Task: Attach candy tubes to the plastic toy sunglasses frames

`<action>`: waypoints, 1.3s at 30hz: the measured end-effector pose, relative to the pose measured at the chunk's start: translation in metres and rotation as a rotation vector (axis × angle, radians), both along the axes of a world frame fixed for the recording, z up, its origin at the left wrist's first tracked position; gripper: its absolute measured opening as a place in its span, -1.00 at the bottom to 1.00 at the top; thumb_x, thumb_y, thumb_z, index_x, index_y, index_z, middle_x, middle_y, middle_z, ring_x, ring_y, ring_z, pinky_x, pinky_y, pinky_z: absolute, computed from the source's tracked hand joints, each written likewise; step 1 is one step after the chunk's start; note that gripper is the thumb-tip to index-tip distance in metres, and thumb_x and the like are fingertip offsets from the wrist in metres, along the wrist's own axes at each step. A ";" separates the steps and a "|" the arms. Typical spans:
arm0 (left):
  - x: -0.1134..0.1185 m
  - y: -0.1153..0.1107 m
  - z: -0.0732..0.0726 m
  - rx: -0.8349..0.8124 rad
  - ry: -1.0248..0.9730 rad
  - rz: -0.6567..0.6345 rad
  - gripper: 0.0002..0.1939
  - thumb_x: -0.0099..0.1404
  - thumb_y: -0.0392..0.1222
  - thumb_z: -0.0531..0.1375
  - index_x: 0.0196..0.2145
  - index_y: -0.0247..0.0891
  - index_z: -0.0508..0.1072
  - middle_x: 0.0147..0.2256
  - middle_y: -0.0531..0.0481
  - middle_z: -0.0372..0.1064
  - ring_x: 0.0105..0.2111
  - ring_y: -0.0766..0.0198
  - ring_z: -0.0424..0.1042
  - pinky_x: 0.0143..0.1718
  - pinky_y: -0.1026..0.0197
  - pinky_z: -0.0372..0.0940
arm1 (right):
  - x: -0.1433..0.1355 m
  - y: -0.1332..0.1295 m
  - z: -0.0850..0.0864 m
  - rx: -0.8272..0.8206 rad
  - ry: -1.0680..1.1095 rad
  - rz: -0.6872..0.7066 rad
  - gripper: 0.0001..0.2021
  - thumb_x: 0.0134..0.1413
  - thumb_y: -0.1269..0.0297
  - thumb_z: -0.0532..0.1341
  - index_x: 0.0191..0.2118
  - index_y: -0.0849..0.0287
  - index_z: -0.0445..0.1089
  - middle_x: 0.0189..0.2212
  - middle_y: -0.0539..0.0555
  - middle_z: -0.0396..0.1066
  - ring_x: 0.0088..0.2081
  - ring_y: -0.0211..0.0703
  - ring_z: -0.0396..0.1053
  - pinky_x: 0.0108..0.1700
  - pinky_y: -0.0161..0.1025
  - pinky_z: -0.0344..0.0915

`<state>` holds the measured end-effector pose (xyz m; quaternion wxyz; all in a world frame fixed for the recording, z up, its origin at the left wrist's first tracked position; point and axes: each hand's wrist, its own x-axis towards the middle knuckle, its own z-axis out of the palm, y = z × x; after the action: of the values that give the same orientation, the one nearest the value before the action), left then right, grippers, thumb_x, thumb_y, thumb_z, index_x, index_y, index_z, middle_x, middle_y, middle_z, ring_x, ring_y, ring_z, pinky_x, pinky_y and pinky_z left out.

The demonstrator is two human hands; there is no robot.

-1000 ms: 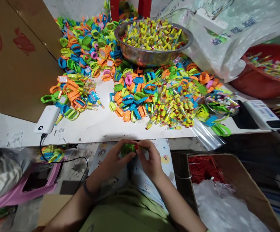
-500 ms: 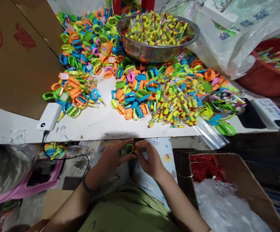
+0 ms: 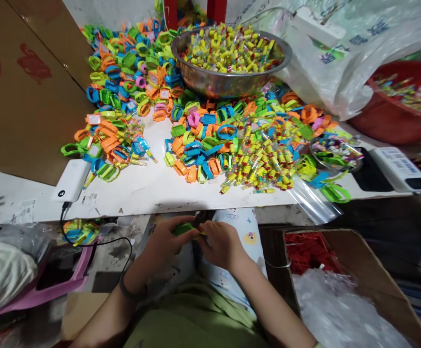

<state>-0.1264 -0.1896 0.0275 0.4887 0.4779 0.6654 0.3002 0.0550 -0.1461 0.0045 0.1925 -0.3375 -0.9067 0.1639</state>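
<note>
Lit white counter (image 3: 152, 186) crosses the scene, its far side heaped with colourful plastic. At the left stands a cardboard box (image 3: 25, 106); by its near right corner lies a white device (image 3: 71, 181) with a black cable (image 3: 105, 240) hanging off the near edge. Next comes a small pile of plastic bands (image 3: 107, 140).

Below the near edge, the left hand (image 3: 164, 240) has its thumb and fingers closed on a green piece (image 3: 182, 228), which lies between them, pointing towards the other hand. Just right of it, the right hand (image 3: 221, 242) pinches a red-and-yellow piece (image 3: 202, 230), mostly hidden by its fingers. Whether the two pieces touch, I cannot tell.

Farther off, a metal bowl (image 3: 225, 84) brims with yellow-capped tubes; more tubes (image 3: 264, 162) spill nearer. Rightward are a small dish (image 3: 353, 166), a black phone (image 3: 372, 174) and a red basin (image 3: 388, 123).
</note>
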 end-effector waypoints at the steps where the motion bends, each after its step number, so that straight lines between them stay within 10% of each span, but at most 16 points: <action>1: -0.001 0.002 -0.001 -0.013 0.003 -0.029 -0.55 0.19 0.02 0.26 -0.01 -0.23 0.54 -0.42 0.00 0.57 -0.53 0.27 0.45 -0.52 0.30 0.29 | 0.000 -0.001 -0.001 -0.001 -0.001 0.017 -0.88 0.14 0.38 0.19 -0.41 0.14 0.27 -0.55 0.00 0.38 -0.50 -0.16 0.32 -0.42 -0.20 -0.06; 6: -0.019 0.012 0.004 0.028 0.127 -0.093 -0.64 0.16 0.05 0.28 -0.14 -0.17 0.59 -0.27 -0.03 0.60 -0.28 0.12 0.55 -0.22 0.18 0.39 | 0.000 0.009 -0.003 -0.043 0.005 0.011 -0.88 0.11 0.25 0.27 -0.29 0.14 0.34 -0.41 0.02 0.44 -0.34 -0.08 0.35 -0.30 -0.19 0.06; 11: -0.089 0.036 0.022 0.237 0.513 0.187 -0.54 0.29 0.17 0.13 -0.02 -0.17 0.49 -0.04 -0.10 0.51 -0.06 0.03 0.48 -0.04 0.07 0.35 | 0.018 0.042 -0.005 0.075 -0.043 -0.333 -0.57 0.25 0.20 0.20 0.19 0.10 0.22 -0.10 0.17 0.38 -0.13 0.05 0.30 -0.13 -0.10 0.09; 17: -0.160 0.077 0.049 0.525 0.980 0.382 -0.42 0.36 0.03 0.06 0.22 -0.34 0.26 0.19 -0.35 0.24 0.22 -0.14 0.18 0.22 -0.17 0.08 | 0.029 0.065 -0.009 0.135 -0.168 -0.474 -0.66 0.23 0.42 0.14 0.09 0.02 0.35 -0.12 0.14 0.37 -0.17 0.02 0.26 -0.19 -0.11 0.01; 27: -0.059 0.119 0.006 0.513 0.974 -0.060 -0.63 0.42 -0.17 0.01 0.12 -0.14 0.41 0.10 -0.15 0.34 0.07 -0.05 0.23 0.06 -0.12 0.15 | 0.021 0.059 -0.008 0.138 -0.031 -0.305 -0.83 0.26 0.41 0.11 -0.18 0.08 0.43 -0.23 0.11 0.36 -0.18 -0.01 0.26 -0.07 -0.05 0.00; 39: -0.049 0.096 0.005 0.523 0.542 -0.147 -0.90 0.30 -0.17 0.20 -0.29 -0.24 0.37 -0.03 -0.16 0.39 0.04 0.03 0.30 0.07 -0.02 0.20 | 0.000 0.031 -0.003 -0.123 0.548 -0.059 -0.88 0.28 0.46 0.03 -0.17 0.10 0.23 -0.34 0.04 0.38 -0.29 -0.14 0.34 -0.21 -0.17 0.29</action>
<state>-0.1757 -0.0941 0.0330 0.1765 0.6950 0.6353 0.2867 0.0554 -0.1153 0.0012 0.4143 -0.3179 -0.7990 0.2982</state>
